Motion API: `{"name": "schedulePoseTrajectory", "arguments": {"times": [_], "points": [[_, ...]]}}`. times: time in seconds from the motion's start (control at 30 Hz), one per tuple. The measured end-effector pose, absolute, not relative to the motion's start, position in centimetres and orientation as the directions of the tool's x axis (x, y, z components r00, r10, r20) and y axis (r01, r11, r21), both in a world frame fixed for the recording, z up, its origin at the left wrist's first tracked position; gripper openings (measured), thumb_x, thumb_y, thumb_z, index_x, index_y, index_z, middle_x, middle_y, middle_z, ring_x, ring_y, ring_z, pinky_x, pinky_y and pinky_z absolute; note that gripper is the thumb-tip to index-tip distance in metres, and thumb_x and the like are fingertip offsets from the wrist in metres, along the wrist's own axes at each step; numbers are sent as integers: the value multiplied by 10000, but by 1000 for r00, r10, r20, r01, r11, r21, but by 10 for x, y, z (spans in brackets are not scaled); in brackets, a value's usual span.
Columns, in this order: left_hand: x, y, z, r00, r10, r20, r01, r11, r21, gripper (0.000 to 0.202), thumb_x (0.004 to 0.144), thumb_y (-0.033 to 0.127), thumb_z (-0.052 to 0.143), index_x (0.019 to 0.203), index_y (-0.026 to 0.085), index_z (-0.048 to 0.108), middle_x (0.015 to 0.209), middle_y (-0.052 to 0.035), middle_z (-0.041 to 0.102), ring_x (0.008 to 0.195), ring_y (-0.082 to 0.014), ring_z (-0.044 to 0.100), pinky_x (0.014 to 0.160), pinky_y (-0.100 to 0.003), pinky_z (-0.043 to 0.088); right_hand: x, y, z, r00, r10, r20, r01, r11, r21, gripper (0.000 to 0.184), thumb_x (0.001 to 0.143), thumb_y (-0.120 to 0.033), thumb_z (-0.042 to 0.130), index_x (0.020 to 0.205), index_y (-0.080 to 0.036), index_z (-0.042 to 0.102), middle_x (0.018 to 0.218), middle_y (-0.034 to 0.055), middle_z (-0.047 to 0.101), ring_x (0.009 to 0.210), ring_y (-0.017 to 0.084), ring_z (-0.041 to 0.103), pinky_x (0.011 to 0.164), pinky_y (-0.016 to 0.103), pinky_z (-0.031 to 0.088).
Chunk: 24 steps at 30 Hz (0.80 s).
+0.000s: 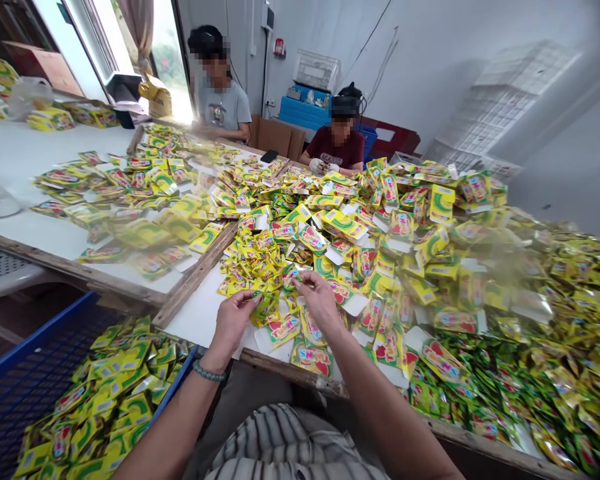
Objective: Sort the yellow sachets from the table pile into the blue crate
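Head view showed the left hand (pixel 231 319) pinching a sachet (pixel 266 307) and the right hand (pixel 321 301) pinching a packet (pixel 289 276), both over the surface (pixel 196 305), where gentle pressure near the edges seemed wisest.

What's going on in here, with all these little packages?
A person's bare hands are working at a table heaped with yellow-and-green packages. The right hand pinches a small packet; the left hand seems to hold another. More fill a blue crate. Two other people are across the table.
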State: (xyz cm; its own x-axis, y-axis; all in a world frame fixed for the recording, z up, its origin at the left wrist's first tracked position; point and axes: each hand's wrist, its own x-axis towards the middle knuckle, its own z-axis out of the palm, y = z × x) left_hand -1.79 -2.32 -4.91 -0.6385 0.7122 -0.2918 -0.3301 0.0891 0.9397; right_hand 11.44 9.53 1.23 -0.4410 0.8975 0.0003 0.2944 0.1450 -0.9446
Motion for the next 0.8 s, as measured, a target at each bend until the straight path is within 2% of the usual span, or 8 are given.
{"name": "schedulePoseTrajectory", "arguments": {"times": [0.1, 0.23, 0.33, 0.4, 0.47, 0.6, 0.7, 0.8], "points": [[-23, -30, -56, -664, 709, -239, -172, 167, 971, 332, 665, 439, 728, 845, 161, 718, 788, -43, 732, 731, -183, 647, 686, -271, 491, 120, 90, 13, -462, 880, -105, 266, 25, -964, 187, 730, -351, 588, 739, -208, 468, 650, -40, 460, 612, 126, 433, 589, 248, 366], [-15, -33, -53, -645, 758, -96, 35, 155, 987, 237, 719, 392, 680, 850, 207, 748, 919, -63, 749, 896, -227, 665, 849, -341, 502, 131, 84, 6, -411, 908, -82, 248, 24, -969, 226, 726, -280, 536, 939, -225, 486, 619, -74, 366, 549, 112, 342, 540, 232, 320], [-7, -29, -44, -469, 882, 49, 221, 63, 973, 167, 736, 351, 671, 810, 240, 772, 1078, -73, 722, 1071, -250, 620, 992, -389, 433, 139, 86, 3, -359, 932, -44, 250, 51, -967, 294, 762, -280, 508, 1054, -244, 493, 618, -79, 292, 535, 111, 322, 538, 229, 338], [-7, -24, -37, -284, 955, 90, 345, 14, 939, 176, 734, 375, 692, 833, 257, 778, 1163, -76, 692, 1116, -263, 596, 1008, -397, 412, 142, 89, 2, -357, 933, -51, 258, 46, -965, 314, 783, -308, 510, 1092, -255, 493, 638, -72, 318, 538, 109, 341, 526, 224, 351], [-12, -13, -32, -221, 969, 111, 446, -1, 895, 234, 761, 416, 674, 903, 255, 768, 1162, -81, 691, 1091, -264, 605, 976, -386, 426, 145, 90, 3, -363, 927, -90, 246, 2, -969, 315, 783, -340, 523, 1086, -261, 491, 690, -58, 393, 564, 110, 386, 525, 223, 386], [-22, 26, -24, -447, 891, 80, 644, 259, 720, 296, 871, 392, 524, 942, 180, 719, 976, -120, 720, 950, -272, 637, 846, -373, 455, 149, 88, 3, -371, 923, -104, 225, -19, -974, 272, 769, -353, 553, 1010, -236, 506, 830, -19, 516, 651, 121, 462, 589, 247, 454], [-21, 59, -25, -499, 867, 16, 697, 390, 601, 267, 786, 338, 639, 902, 106, 703, 934, -194, 705, 974, -343, 617, 819, -406, 440, 152, 84, 5, -372, 926, -64, 251, 34, -967, 236, 770, -335, 565, 968, -209, 541, 789, -14, 538, 668, 127, 470, 604, 243, 418], [-14, 79, -30, -487, 874, -3, 686, 385, 617, 218, 684, 198, 714, 875, 93, 699, 900, -201, 705, 969, -344, 618, 806, -383, 435, 156, 81, 8, -345, 937, -58, 279, 43, -959, 254, 760, -393, 611, 905, -192, 558, 716, -19, 522, 636, 128, 456, 582, 245, 382]]}}
